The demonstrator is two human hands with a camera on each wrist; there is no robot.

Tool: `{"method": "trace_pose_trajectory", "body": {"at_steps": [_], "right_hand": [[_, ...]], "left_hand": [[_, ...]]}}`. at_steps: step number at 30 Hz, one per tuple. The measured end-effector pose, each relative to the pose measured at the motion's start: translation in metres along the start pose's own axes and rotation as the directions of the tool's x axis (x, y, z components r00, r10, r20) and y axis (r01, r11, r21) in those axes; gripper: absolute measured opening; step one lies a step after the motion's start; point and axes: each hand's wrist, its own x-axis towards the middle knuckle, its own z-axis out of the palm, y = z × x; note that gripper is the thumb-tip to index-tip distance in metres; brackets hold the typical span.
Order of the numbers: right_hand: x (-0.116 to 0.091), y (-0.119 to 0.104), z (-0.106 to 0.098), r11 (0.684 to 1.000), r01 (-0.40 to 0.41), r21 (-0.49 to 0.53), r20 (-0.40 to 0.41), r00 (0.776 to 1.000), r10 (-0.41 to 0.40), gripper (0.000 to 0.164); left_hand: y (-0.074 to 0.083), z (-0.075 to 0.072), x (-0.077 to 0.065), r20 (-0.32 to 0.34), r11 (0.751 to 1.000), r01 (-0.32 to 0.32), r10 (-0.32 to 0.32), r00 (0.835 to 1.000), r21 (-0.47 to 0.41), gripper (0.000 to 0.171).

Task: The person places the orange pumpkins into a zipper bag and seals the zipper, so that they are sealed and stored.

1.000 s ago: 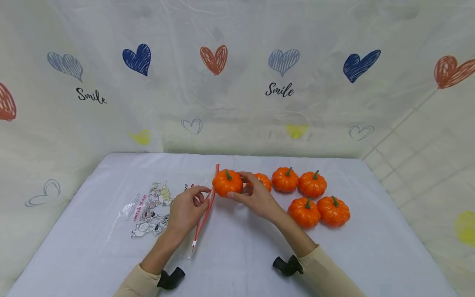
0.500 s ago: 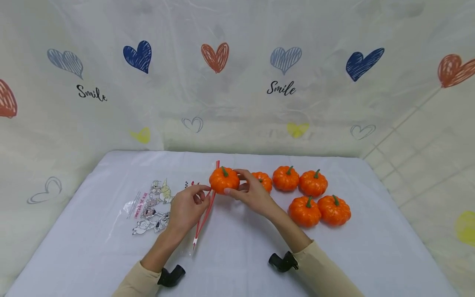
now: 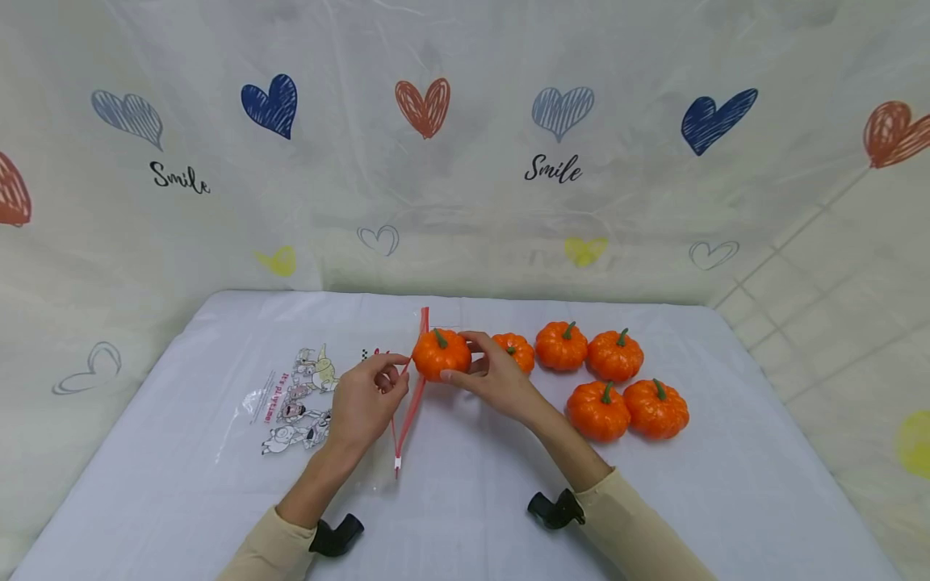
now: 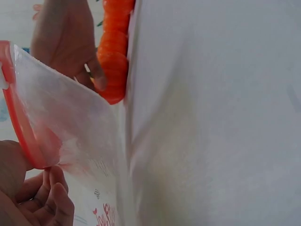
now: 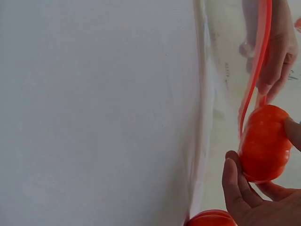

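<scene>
head view high, forward-down; wrist views close, seemingly sideways, red strip [image 5: 261, 47] in both

The pumpkins [image 3: 597, 413] are orange with green stems [image 3: 607, 393]. The clear bag [image 4: 75, 110] has red edging [image 4: 20, 125], pink lettering [image 3: 277, 398] and black-outlined cartoon figures [image 3: 296, 411], one apparently tinted yellow.

The white slider [image 3: 397, 463] on the clear printed bag's [image 3: 298, 395] red zipper [image 3: 411, 411] is swinging rightward while the left hand [image 3: 369, 399] is drawing slightly leftward from the held orange pumpkin [image 3: 441, 357].
</scene>
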Motion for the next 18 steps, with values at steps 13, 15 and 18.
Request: {"method": "trace_pose_trajectory", "body": {"at_steps": [13,15,18], "right_hand": [[0.0042,0.0037,0.0057,1.0,-0.029,-0.006,0.0,1.0,0.029,0.075],[0.0048,0.0033,0.0064,1.0,-0.028,-0.008,0.004,1.0,0.028,0.076],[0.0062,0.0036,0.0071,1.0,-0.021,-0.021,0.007,1.0,0.022,0.077]], "left_hand": [[0.0011,-0.0028,-0.0012,-0.027,1.0,-0.013,0.013,1.0,-0.003,0.02],[0.0019,-0.0035,-0.0014,-0.031,1.0,-0.018,0.018,0.999,-0.005,0.019],[0.003,-0.0039,-0.0013,-0.034,1.0,-0.024,0.024,0.999,-0.008,0.019]]}}
